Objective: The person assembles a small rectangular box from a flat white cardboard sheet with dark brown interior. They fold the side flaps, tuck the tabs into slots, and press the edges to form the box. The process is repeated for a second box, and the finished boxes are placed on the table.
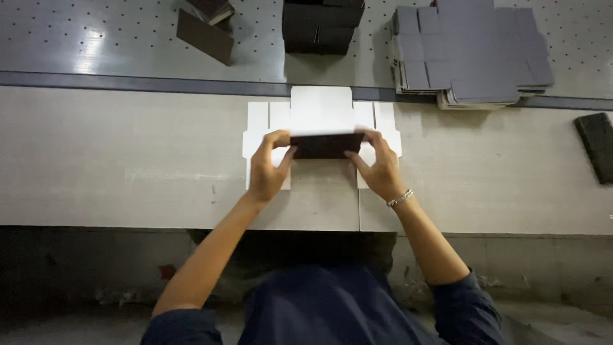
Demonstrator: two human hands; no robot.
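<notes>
A flat white die-cut box blank (pixel 321 112) lies on the pale worktable (pixel 128 166), near the middle of its far half, its side flaps spread left and right. Its near panel (pixel 325 145), dark on the outer face, is folded up toward the person. The left hand (pixel 268 167) pinches that panel's left end between thumb and fingers, and the right hand (pixel 380 166), a bracelet at its wrist, pinches the right end the same way. This looks like the first fold of forming the box: raising one wall along its crease. The next move likely calls for holding that wall upright while the side flaps are turned in squarely.

Farther off, across a dark rail, a stack of grey blanks (pixel 469 54) sits to the right, dark finished boxes (pixel 322 25) stand in the middle, and more dark pieces (pixel 205 29) lie left. A dark flat object (pixel 597 145) lies at the far right.
</notes>
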